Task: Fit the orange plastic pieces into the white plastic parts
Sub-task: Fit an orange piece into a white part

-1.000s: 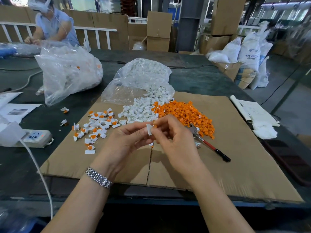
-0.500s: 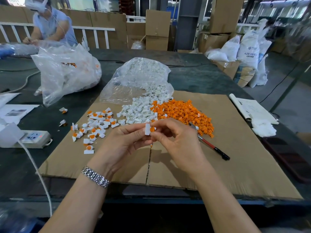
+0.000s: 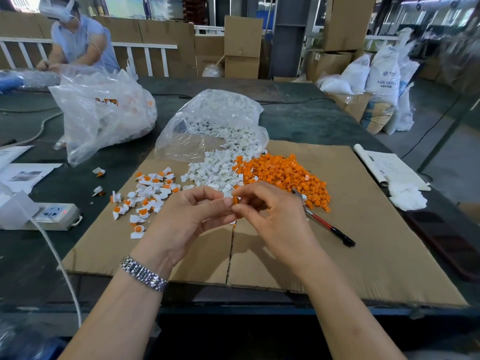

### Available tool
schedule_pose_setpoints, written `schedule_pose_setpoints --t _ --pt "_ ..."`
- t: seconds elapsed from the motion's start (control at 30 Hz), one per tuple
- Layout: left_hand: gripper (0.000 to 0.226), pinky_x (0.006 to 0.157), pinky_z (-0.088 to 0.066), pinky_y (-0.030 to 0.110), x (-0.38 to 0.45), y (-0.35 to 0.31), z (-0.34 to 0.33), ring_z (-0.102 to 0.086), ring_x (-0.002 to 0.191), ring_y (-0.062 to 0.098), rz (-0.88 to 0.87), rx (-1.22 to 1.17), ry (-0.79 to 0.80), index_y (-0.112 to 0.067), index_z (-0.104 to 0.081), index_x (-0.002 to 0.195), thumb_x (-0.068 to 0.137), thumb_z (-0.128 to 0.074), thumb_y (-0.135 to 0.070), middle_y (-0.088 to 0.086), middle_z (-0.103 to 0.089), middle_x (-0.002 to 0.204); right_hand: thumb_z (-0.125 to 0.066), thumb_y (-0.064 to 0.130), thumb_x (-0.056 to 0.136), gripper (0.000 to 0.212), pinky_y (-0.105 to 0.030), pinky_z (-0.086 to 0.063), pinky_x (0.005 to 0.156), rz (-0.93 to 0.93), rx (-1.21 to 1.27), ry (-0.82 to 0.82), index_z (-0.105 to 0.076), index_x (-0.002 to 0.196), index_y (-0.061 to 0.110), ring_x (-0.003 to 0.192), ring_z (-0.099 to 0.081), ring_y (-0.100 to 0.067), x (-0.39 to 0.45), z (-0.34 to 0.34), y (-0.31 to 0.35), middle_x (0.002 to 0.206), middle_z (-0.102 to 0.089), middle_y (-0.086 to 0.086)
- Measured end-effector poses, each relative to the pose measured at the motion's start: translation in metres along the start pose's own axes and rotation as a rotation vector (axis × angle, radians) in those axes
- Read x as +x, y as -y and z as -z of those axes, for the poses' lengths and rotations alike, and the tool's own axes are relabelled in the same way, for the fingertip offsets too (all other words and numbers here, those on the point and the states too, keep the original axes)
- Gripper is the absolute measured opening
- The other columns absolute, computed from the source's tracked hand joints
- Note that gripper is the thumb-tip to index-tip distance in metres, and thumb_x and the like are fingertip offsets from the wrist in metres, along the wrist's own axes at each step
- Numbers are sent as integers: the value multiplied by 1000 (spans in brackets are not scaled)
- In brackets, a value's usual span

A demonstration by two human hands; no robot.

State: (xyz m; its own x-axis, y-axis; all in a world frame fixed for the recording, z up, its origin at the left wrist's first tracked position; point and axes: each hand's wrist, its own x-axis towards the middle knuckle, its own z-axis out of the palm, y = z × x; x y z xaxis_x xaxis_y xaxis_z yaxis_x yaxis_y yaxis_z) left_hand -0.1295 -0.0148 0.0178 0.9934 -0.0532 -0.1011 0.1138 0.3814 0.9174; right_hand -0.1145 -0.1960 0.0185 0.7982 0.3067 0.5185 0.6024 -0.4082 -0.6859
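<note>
Up close, the left hand (image 3: 189, 216) and right hand (image 3: 272, 216) meet over the cardboard (image 3: 363, 255), pinching what looks like one orange piece (image 3: 235, 199) in a white part (image 3: 228, 194). Bare cardboard lies near its front edge. Farther back sit the white pile (image 3: 215, 172) and orange pile (image 3: 283, 175).
</note>
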Motion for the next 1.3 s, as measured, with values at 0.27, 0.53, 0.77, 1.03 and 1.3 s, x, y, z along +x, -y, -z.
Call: schedule_pose_setpoints --t 0.27,0.53,0.77,1.03,1.3 --pt "8 65 -61 25 -2 0 0 -77 81 30 7 6 -23 -9 -76 72 67 -82 -7 23 -76 92 -77 26 85 28 -25 -55 79 -136 140 47 -70 112 24 85 -64 -9 -2 6 -2 89 -67 9" --pt "16 54 -58 22 0 3 7 -75 74 22 23 -61 -86 -12 -79 78 65 -87 -14 10 -74 84 -58 63 89 67 -49 -39 98 -728 -831 187 -48 131 12 123 -45 -33 -11 43 -52 132 -48 -12" --pt "20 47 -53 20 4 7 6 -76 73 23 36 -48 -172 -8 -78 84 67 -86 -13 14 -75 86 -52 43 95 45 -45 -44 91 -731 -877 230 -53 120 6 113 -49 -36 -10 40 -58 122 -51 -18" --pt "14 50 -51 19 10 4 3 -75 74 19 -23 17 -192 -17 -80 75 67 -88 -24 9 -76 87 -53 23 101 22 -28 -54 56 -610 -158 410 -64 90 7 64 -69 -14 11 45 -11 86 -73 -14" --pt "15 49 -50 18 8 -2 4 -74 67 18 -88 46 -218 -15 -80 72 63 -88 -24 13 -76 82 -49 28 105 25 -49 -57 91 -613 133 558 -62 95 9 95 -73 -27 11 17 21 97 -75 -12"
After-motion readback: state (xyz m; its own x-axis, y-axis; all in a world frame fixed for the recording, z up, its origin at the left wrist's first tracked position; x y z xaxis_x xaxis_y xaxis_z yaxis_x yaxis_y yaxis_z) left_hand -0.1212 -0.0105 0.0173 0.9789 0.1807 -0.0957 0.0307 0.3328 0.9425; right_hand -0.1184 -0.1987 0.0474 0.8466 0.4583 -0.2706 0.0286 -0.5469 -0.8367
